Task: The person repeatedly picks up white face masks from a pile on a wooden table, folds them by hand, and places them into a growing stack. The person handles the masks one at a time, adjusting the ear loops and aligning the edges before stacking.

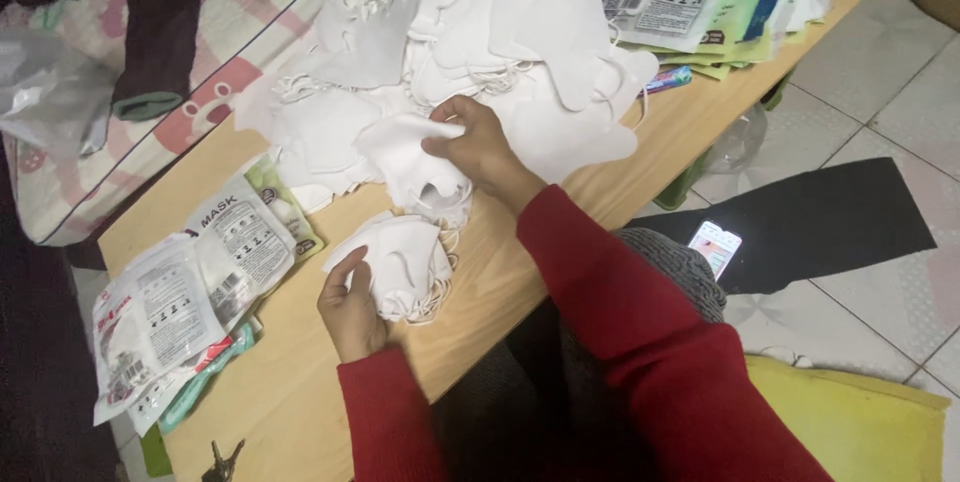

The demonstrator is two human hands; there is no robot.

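Red-sleeved, my left hand (352, 304) grips a small stack of white masks (400, 264) against the wooden table (300, 382), steadying it. My right hand (478, 145) pinches one mask (410, 157) from the loose pile (470, 42), lifting it clear.

right hand (478, 147) pinches white mask (412, 157); left hand (350, 307) holds mask stack (405, 262).
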